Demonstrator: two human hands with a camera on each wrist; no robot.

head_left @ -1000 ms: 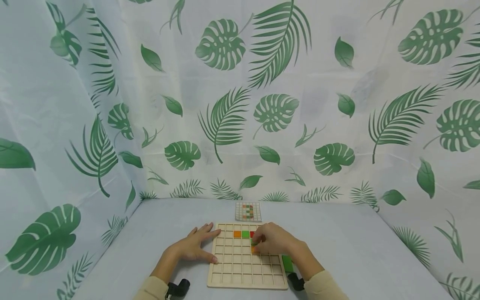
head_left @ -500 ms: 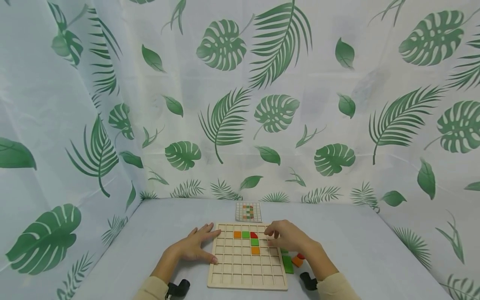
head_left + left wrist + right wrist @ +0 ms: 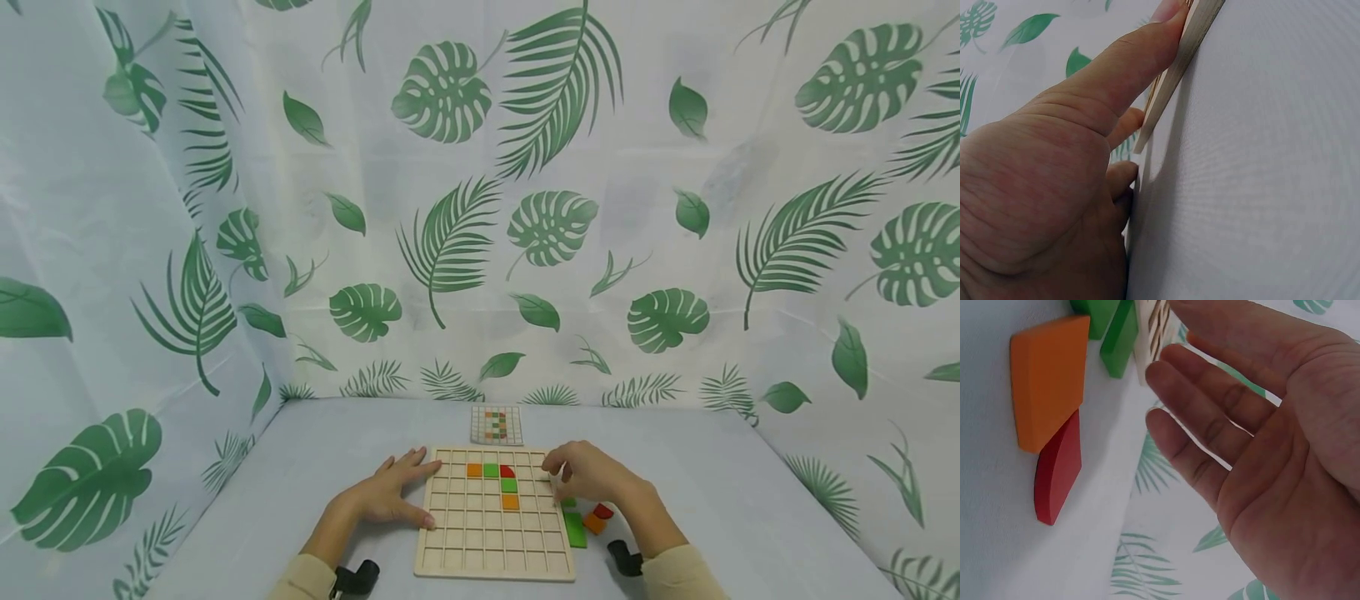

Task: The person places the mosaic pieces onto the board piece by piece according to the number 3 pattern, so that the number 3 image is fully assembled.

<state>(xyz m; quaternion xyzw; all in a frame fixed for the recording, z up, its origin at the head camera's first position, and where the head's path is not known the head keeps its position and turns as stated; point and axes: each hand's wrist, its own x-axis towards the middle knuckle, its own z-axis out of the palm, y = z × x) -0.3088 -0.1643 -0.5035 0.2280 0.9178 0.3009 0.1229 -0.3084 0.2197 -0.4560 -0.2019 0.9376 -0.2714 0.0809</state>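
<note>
On the tabletop (image 3: 352,433), your right hand (image 3: 596,473) has drawn back from the filled cells to the near side of the board's right edge, baring tiles it covered a second ago. That seems to leave the latest tile seated and this hand free for another piece. Its grip is apart, thumb and forefinger parted, with nothing seen between them. Your left hand (image 3: 386,493) has stayed put, fingers spread, thumb and forefinger touching the left edge of the wooden board (image 3: 480,537), apparently to steady it; it too clasps nothing.

The board lies flat in front of you, pale wood, ruled by raised ridges into square cells, most of them unfilled. Beyond it lies a small patterned card (image 3: 497,426), marked with coloured cells.

Five tiles sit in the board's upper part: an orange tile (image 3: 475,471), a green tile and a red tile (image 3: 507,472) with a rounded corner in one row, then green and orange going down below the red. Just right of the board lie loose green pieces (image 3: 574,530), a loose orange block (image 3: 1050,381) and, touching it, a loose red piece (image 3: 1060,469) with one curved side.
</note>
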